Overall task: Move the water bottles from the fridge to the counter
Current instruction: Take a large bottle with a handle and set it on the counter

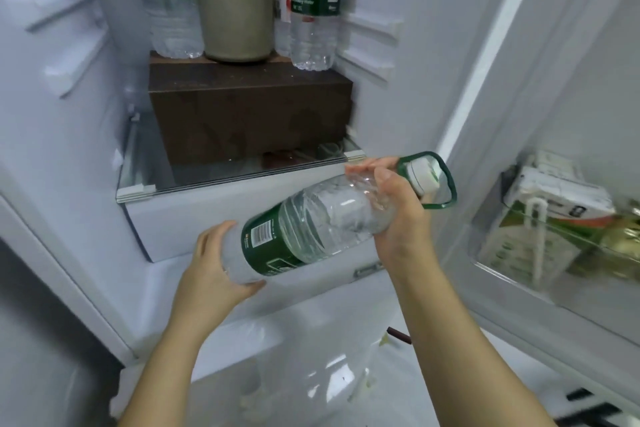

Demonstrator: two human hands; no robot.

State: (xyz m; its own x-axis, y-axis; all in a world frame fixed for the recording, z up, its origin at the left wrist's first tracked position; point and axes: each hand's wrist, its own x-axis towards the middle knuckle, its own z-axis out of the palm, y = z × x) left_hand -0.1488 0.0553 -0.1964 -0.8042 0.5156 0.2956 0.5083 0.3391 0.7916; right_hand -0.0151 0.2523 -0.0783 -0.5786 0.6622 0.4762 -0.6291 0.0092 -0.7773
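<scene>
I hold a large clear water bottle [311, 218] with a green label, tilted almost flat in front of the open fridge. My left hand [211, 263] cups its base. My right hand [394, 204] grips its shoulder just below the white cap and green carry handle [429, 180]. Two more green-labelled water bottles stand upright on a brown box [249, 107] inside the fridge, one at the left [169, 0] and one at the right [313, 10].
A beige cylindrical container [235, 0] stands between the two upright bottles. The box rests on a glass shelf [221, 180] above a white drawer. The open fridge door at the right holds cartons [550, 204] in its bin.
</scene>
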